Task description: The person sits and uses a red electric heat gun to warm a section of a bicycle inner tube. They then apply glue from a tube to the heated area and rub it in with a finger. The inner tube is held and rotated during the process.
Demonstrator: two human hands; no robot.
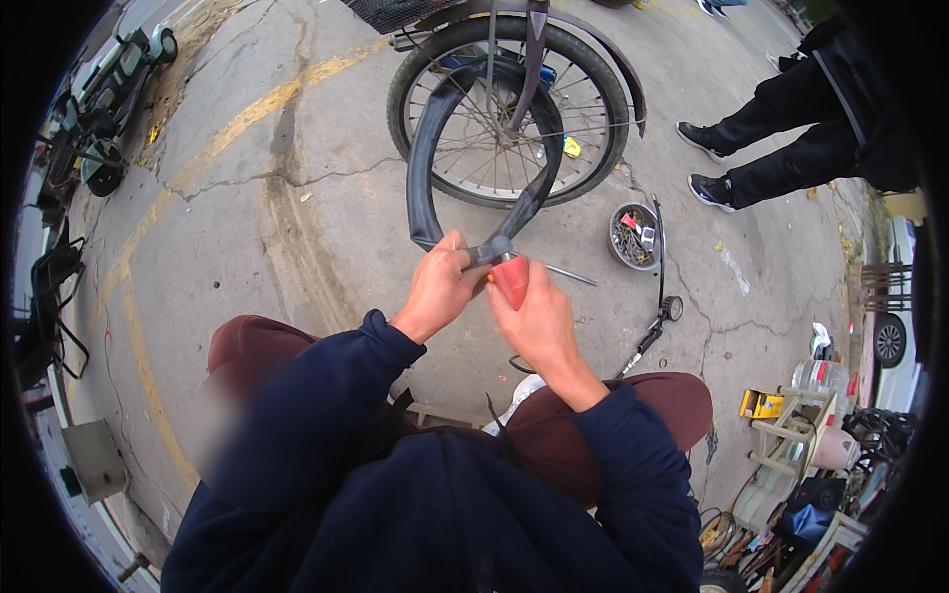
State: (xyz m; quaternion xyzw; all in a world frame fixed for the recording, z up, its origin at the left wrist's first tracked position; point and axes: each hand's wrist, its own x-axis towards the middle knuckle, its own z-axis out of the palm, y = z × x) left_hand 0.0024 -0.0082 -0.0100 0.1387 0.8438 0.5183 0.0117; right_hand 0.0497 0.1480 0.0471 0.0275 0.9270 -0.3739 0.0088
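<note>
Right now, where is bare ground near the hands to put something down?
The widest free patch is the cracked concrete left of the bicycle wheel, bounded by the yellow line. A smaller gap lies between the metal bowl and the right knee, partly taken by a pump. The lower right is crowded with clutter.

Both hands, left [436, 289] and right [539, 318], on black inner tube [423, 158] and red tool handle [511, 280] before bicycle wheel [509, 109].

Cracked concrete pavement [297, 198], faded yellow lines [138, 326], flat daylight
</note>
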